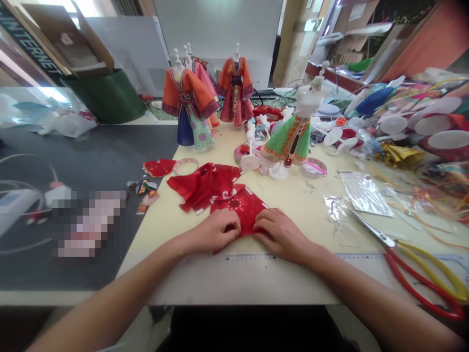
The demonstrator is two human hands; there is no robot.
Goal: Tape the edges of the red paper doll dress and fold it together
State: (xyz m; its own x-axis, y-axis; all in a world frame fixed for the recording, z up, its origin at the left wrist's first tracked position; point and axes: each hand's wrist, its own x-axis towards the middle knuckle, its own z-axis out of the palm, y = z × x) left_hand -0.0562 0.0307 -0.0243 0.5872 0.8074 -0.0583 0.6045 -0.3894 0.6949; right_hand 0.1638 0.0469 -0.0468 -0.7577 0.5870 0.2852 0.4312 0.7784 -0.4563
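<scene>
My left hand (216,231) and my right hand (279,233) rest side by side on the near edge of a red patterned paper piece (239,205) lying flat on the cream table (293,195). Both hands have their fingers curled and pressed down onto the paper, pinching its lower edge. Just behind it lies a red paper garment with sleeves (203,185). A clear ruler (252,257) lies along the table just under my hands.
Dressed paper-doll mannequins stand behind: orange and blue (188,105), orange-red (235,88), green and white (293,137). Tape roll (185,166) and red scrap (158,167) lie left. Red-and-yellow scissors (414,264) and plastic wrappers (362,195) lie right. Craft clutter fills the far right.
</scene>
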